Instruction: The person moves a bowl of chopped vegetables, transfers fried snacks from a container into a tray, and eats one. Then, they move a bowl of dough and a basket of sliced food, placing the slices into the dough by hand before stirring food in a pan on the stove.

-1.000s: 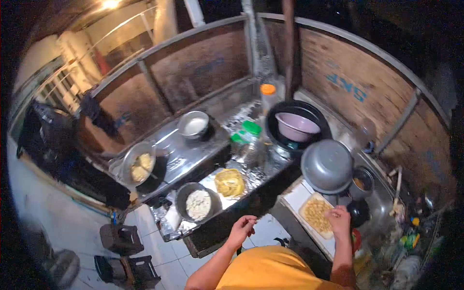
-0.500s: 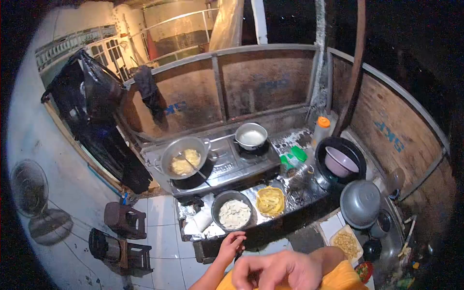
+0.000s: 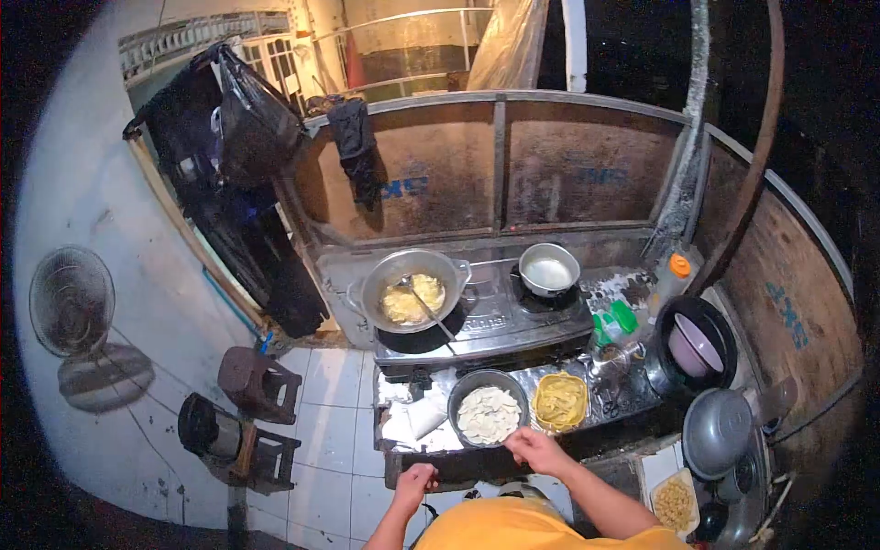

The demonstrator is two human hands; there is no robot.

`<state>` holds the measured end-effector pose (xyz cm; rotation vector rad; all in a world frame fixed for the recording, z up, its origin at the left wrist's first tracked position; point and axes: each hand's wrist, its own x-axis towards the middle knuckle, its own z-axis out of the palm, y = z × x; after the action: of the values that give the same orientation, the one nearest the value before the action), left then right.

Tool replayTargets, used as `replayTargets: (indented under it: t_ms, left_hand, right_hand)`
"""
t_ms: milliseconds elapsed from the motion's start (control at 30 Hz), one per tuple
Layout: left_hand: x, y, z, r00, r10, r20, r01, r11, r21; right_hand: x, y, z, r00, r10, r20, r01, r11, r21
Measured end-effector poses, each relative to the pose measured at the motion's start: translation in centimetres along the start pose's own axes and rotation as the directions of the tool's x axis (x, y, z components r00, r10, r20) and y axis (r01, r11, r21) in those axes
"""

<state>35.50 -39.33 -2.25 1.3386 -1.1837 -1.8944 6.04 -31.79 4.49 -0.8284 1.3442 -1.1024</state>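
Observation:
My right hand (image 3: 541, 451) is at the near right rim of a dark pot (image 3: 489, 409) of pale flat slices, its fingers pinched; whether anything is between them is too small to tell. My left hand (image 3: 418, 480) hangs lower left of that pot, fingers curled, with nothing visible in it. A yellow basket (image 3: 560, 401) of yellow pieces stands right of the pot. Behind, a large pan (image 3: 373, 286) on the stove holds frying yellow food, with a long-handled utensil (image 3: 431, 312) resting in it.
A small pot (image 3: 550, 269) sits on the stove's (image 3: 495, 321) right side. Green items (image 3: 623, 316), an orange-capped bottle (image 3: 672, 275) and a black tub (image 3: 674, 367) are at the right. Stools (image 3: 257, 383) and a fan (image 3: 71, 301) stand at the left. White paper (image 3: 424, 417) lies beside the dark pot.
My right hand has gone from close before the camera to the pot's rim. My left hand is now lower and away from the pot. The whole view has shifted, with the scene further right.

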Motion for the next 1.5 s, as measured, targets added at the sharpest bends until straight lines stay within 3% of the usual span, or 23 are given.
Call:
replayTargets:
  t_ms: [67, 100, 133, 200, 267, 300, 333, 367, 400, 600, 833, 900, 967, 1000, 1067, 1100, 1133, 1200, 1267, 1333, 1400, 1467, 1500]
  left_hand:
    - [1.7, -3.1, -1.1, 0.996, 0.087, 0.016, -0.086, 0.926, 0.368]
    - [3.4, -7.2, -2.3, 0.984, -0.152, 0.095, 0.121, 0.954, 0.275]
    - [3.5, -11.7, -3.1, 0.982, -0.187, -0.037, 0.191, 0.969, 0.158]
    - [3.5, -15.7, -4.4, 0.892, -0.442, 0.093, 0.293, 0.723, 0.625]
    - [4.0, -23.4, -5.9, 0.768, -0.627, 0.131, 0.303, 0.536, 0.788]
    - [5.4, -25.2, -5.9, 0.541, -0.533, 0.651, 0.281, 0.844, 0.457]
    - [5.8, -25.1, -5.6, 0.531, -0.546, 0.648, 0.292, 0.836, 0.465]
    - [5.8, -25.4, -4.5, 0.542, -0.567, 0.621, 0.287, 0.819, 0.497]
    - [5.5, -25.6, -4.0, 0.554, -0.583, 0.595, 0.283, 0.803, 0.524]
    - [4.0, -22.5, -1.3, 0.649, -0.647, 0.4, 0.303, 0.702, 0.644]
    - [2.9, -16.9, -0.7, 0.808, -0.564, 0.172, 0.253, 0.595, 0.763]
    - [2.9, -16.2, -0.9, 0.835, -0.534, 0.132, 0.251, 0.583, 0.773]
    - [2.8, -16.1, -1.6, 0.882, -0.414, -0.225, 0.355, 0.269, 0.896]
    - [2.5, -15.4, -2.0, 0.885, -0.407, -0.227, 0.354, 0.271, 0.895]
    - [1.1, -11.5, -1.8, 0.855, -0.311, -0.416, 0.515, 0.413, 0.751]
    - [1.4, -12.5, -3.2, 0.859, -0.306, -0.41, 0.508, 0.417, 0.753]
    - [1.8, -14.9, -5.3, 0.849, -0.322, -0.419, 0.522, 0.635, 0.569]
    - [2.8, -18.7, -9.1, 0.845, -0.339, -0.413, 0.489, 0.802, 0.343]
    - [4.4, -19.6, -12.8, 0.889, -0.149, -0.434, 0.302, 0.902, 0.309]
    - [3.0, -9.0, -11.5, 0.826, -0.376, -0.42, 0.476, 0.865, 0.161]
    - [6.6, -15.8, -17.5, 0.935, -0.17, -0.312, 0.279, 0.895, 0.349]
    - [5.8, -12.2, -18.9, 0.941, 0.012, -0.339, 0.129, 0.911, 0.391]
    - [6.5, -12.0, -20.3, 0.935, -0.141, -0.325, 0.22, 0.951, 0.219]
  right_hand:
    - [0.6, 10.6, -3.2, 0.998, 0.064, -0.016, -0.065, 0.995, -0.081]
    - [0.4, 17.3, -5.5, 0.998, -0.016, 0.068, 0.043, 0.913, -0.405]
    - [0.1, 21.7, -7.4, 0.983, -0.069, 0.172, 0.167, 0.724, -0.669]
    - [-0.6, 23.3, -8.8, 0.825, 0.411, 0.388, 0.336, 0.194, -0.921]
    - [-1.0, 26.3, -9.4, 0.803, 0.541, 0.25, 0.06, 0.344, -0.937]
    - [-0.7, 29.5, -10.1, 0.775, 0.481, 0.411, 0.208, 0.42, -0.884]
    - [-1.6, 24.9, -8.2, 0.772, 0.484, 0.411, 0.197, 0.432, -0.88]
    - [-1.8, 16.2, -6.4, 0.837, 0.4, 0.375, -0.153, 0.827, -0.54]
    - [-6.4, 12.6, -9.1, 0.887, 0.367, 0.279, -0.39, 0.92, 0.029]
    - [-5.6, 18.9, -12.2, 0.72, 0.62, 0.311, -0.514, 0.778, -0.361]
    - [2.0, 20.7, -11.9, 0.577, 0.8, 0.167, -0.343, 0.422, -0.839]
    - [3.5, 22.2, -12.3, 0.65, 0.715, 0.255, -0.15, 0.451, -0.88]
    - [4.8, 27.0, -12.6, 0.755, 0.566, 0.332, 0.07, 0.435, -0.898]
    - [5.6, 29.2, -12.3, 0.758, 0.561, 0.334, 0.075, 0.433, -0.898]
    - [6.6, 31.5, -11.4, 0.954, 0.278, 0.109, -0.115, 0.68, -0.724]
    - [6.4, 26.2, -10.0, 0.963, 0.242, 0.119, -0.073, 0.658, -0.749]
    - [7.0, 21.6, -8.1, 0.965, 0.237, 0.113, -0.073, 0.656, -0.751]
    - [8.0, 15.2, -5.0, 0.953, 0.292, 0.08, -0.139, 0.657, -0.741]
    - [9.8, 12.7, -2.3, 0.825, 0.564, 0.029, -0.545, 0.81, -0.217]
    - [11.4, 8.5, 0.6, 0.894, 0.449, 0.018, -0.42, 0.849, -0.322]
    - [11.9, 5.5, 4.3, 0.989, 0.144, -0.022, -0.132, 0.818, -0.561]
    - [13.6, 8.8, 6.5, 0.988, 0.137, -0.064, -0.151, 0.888, -0.433]
    - [13.9, 8.2, 8.5, 0.986, 0.159, -0.044, -0.162, 0.88, -0.447]
